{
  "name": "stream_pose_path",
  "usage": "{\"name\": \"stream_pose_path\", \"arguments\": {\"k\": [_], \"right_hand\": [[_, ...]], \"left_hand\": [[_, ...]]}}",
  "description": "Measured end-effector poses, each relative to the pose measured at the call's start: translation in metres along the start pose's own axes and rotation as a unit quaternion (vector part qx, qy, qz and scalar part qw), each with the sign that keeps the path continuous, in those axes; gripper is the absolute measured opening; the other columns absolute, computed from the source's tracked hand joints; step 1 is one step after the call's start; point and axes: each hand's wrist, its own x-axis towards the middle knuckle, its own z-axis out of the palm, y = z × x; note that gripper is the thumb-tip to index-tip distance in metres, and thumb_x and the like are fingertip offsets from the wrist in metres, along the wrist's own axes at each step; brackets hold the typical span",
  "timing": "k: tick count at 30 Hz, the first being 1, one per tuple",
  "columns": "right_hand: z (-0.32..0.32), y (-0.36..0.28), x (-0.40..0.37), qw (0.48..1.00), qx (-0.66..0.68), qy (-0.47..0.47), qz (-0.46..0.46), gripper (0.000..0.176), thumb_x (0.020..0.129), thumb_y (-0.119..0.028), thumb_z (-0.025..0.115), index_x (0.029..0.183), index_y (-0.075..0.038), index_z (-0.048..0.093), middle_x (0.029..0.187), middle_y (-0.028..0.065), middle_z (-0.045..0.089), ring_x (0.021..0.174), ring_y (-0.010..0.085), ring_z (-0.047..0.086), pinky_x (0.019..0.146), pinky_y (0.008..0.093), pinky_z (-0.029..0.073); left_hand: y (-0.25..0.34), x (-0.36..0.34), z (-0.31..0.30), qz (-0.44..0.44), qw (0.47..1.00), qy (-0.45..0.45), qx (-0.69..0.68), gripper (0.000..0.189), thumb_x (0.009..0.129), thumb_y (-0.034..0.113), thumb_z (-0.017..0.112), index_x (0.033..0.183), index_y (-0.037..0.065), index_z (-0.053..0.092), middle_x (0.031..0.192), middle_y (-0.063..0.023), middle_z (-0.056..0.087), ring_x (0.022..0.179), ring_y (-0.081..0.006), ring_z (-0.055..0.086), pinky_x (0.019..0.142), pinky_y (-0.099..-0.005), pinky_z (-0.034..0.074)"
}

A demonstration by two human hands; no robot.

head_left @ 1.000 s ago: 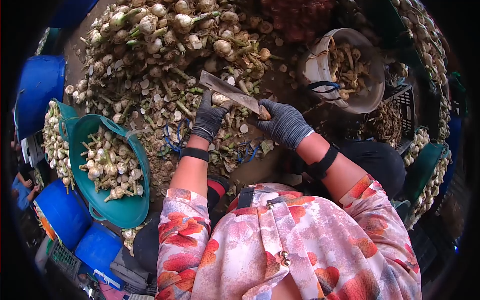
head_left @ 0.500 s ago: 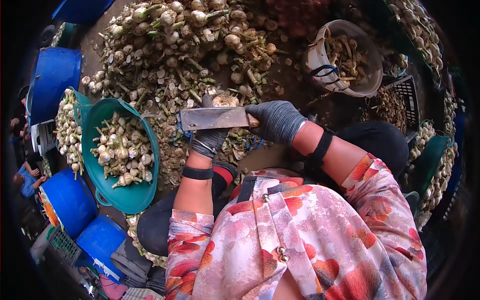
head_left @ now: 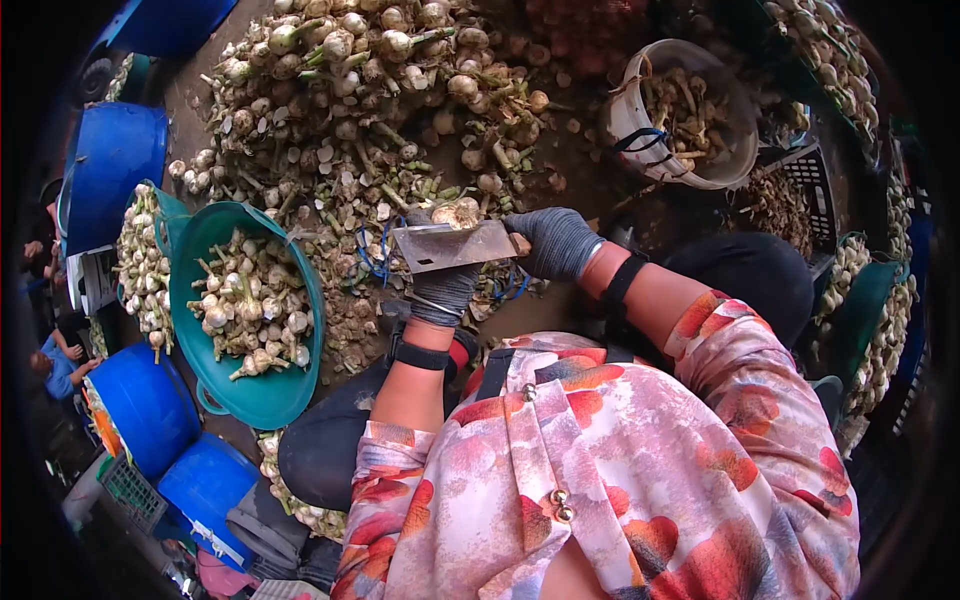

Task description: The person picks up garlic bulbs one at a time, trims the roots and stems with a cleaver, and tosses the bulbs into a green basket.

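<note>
The person's right hand [head_left: 558,243], in a grey knit glove, is clamped round the short wooden handle of a cleaver [head_left: 450,248]. The left hand [head_left: 446,291], gloved alike, is closed on a garlic bulb [head_left: 458,213], though the blade covers most of its fingers and the exact grip cannot be told.

The bulb lies to the left of the right hand and slightly farther from the body, just past the blade's far edge; whether steel and bulb touch cannot be told. The left hand is the nearer to it. The cleaver's long axis runs crosswise, handle to the right, its free end over the left hand and a little closer to the body. The bulb's own axis is unclear.

Toward the floor's far edge spreads a heap of garlic [head_left: 340,95] with stalks attached; left of the hands, a teal basin [head_left: 255,402] holds more bulbs inside its rim. Beyond the right hand, a white bucket [head_left: 624,122] contains stalked pieces, and blue string [head_left: 374,262] lies beside the left hand. No brand, label or writing is legible anywhere
</note>
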Motion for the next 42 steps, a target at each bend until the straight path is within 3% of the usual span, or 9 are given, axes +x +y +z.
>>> {"name": "stream_pose_path", "arguments": {"k": [3, 11, 18, 20, 24, 27, 32, 37, 42], "right_hand": [[0.007, 0.071, 0.010, 0.977, 0.100, 0.018, 0.189, 0.028, 0.081, -0.034, 0.062, 0.093, -0.009, 0.066, 0.082, 0.0180, 0.066, 0.080, 0.0345, 0.065, 0.073, 0.0416, 0.050], [-0.038, -0.025, 0.015, 0.776, 0.606, -0.095, 0.145, 0.049, 0.084, -0.053, 0.063, 0.101, -0.007, 0.063, 0.059, 0.0021, 0.052, 0.047, 0.0084, 0.046, 0.043, 0.0276, 0.035], [-0.043, -0.046, 0.007, 0.935, 0.352, 0.011, -0.039, 0.053, 0.075, -0.039, 0.079, 0.113, -0.006, 0.062, 0.106, 0.0064, 0.067, 0.101, 0.0155, 0.060, 0.092, 0.0323, 0.045], [-0.055, -0.049, 0.000, 0.960, 0.275, 0.006, -0.056, 0.055, 0.072, -0.039, 0.080, 0.113, -0.008, 0.061, 0.098, 0.0093, 0.068, 0.090, 0.0202, 0.064, 0.083, 0.0342, 0.049], [-0.057, -0.040, -0.003, 0.995, 0.091, -0.017, -0.041, 0.041, 0.076, -0.031, 0.076, 0.107, -0.007, 0.063, 0.088, 0.0138, 0.066, 0.076, 0.0242, 0.063, 0.074, 0.0350, 0.051], [-0.042, -0.008, 0.012, 0.976, 0.154, -0.045, 0.146, 0.037, 0.079, -0.035, 0.069, 0.103, -0.007, 0.065, 0.082, 0.0146, 0.067, 0.077, 0.0294, 0.065, 0.075, 0.0378, 0.050], [-0.027, 0.021, 0.019, 0.940, 0.262, 0.026, 0.218, 0.040, 0.081, -0.039, 0.067, 0.102, -0.004, 0.066, 0.081, 0.0143, 0.067, 0.074, 0.0259, 0.064, 0.074, 0.0363, 0.049], [-0.020, 0.011, 0.023, 0.976, 0.141, -0.010, 0.164, 0.048, 0.079, -0.043, 0.068, 0.110, -0.006, 0.063, 0.094, 0.0202, 0.067, 0.092, 0.0366, 0.064, 0.081, 0.0420, 0.050], [-0.020, 0.012, 0.025, 0.971, 0.131, -0.039, 0.197, 0.041, 0.079, -0.037, 0.068, 0.108, -0.009, 0.064, 0.091, 0.0190, 0.067, 0.088, 0.0366, 0.064, 0.079, 0.0428, 0.050]], "left_hand": [[0.059, 0.019, -0.043, -0.240, 0.869, 0.080, -0.426, 0.064, 0.069, 0.009, 0.080, 0.120, 0.006, 0.041, 0.110, -0.0097, 0.054, 0.097, -0.0212, 0.057, 0.085, -0.0333, 0.050], [0.050, 0.032, -0.044, -0.016, 0.974, 0.108, -0.197, 0.083, 0.070, 0.029, 0.084, 0.134, 0.003, 0.036, 0.123, -0.0155, 0.049, 0.116, -0.0296, 0.050, 0.101, -0.0421, 0.041], [0.033, 0.022, -0.044, -0.301, 0.471, -0.076, -0.826, 0.055, 0.090, 0.034, 0.062, 0.134, 0.008, 0.044, 0.121, -0.0107, 0.057, 0.112, -0.0245, 0.056, 0.097, -0.0387, 0.046], [0.009, 0.009, -0.025, -0.144, 0.913, -0.112, -0.365, 0.043, 0.090, 0.027, 0.058, 0.128, 0.009, 0.052, 0.120, -0.0128, 0.059, 0.110, -0.0264, 0.058, 0.094, -0.0376, 0.046], [-0.007, -0.003, -0.039, -0.046, 0.999, 0.011, 0.012, 0.029, 0.090, 0.026, 0.055, 0.110, 0.007, 0.063, 0.104, -0.0133, 0.065, 0.093, -0.0269, 0.062, 0.078, -0.0355, 0.052], [0.003, 0.015, -0.115, -0.382, 0.837, 0.175, -0.352, 0.034, 0.094, 0.036, 0.056, 0.102, 0.004, 0.063, 0.092, -0.0087, 0.062, 0.085, -0.0163, 0.061, 0.073, -0.0313, 0.051], [-0.103, 0.002, -0.157, -0.372, 0.374, 0.580, -0.620, 0.076, 0.090, 0.063, 0.036, 0.130, -0.002, 0.043, 0.125, -0.0219, 0.053, 0.108, -0.0399, 0.055, 0.091, -0.0501, 0.050], [-0.140, 0.009, 0.020, -0.322, 0.937, -0.122, 0.054, 0.050, 0.081, 0.022, 0.062, 0.129, 0.011, 0.049, 0.134, -0.0116, 0.050, 0.116, -0.0281, 0.055, 0.101, -0.0442, 0.040], [-0.150, 0.012, 0.092, -0.081, 0.875, -0.357, 0.316, 0.058, 0.082, 0.025, 0.063, 0.136, 0.015, 0.045, 0.145, -0.0048, 0.041, 0.135, -0.0273, 0.036, 0.115, -0.0501, 0.014]]}}
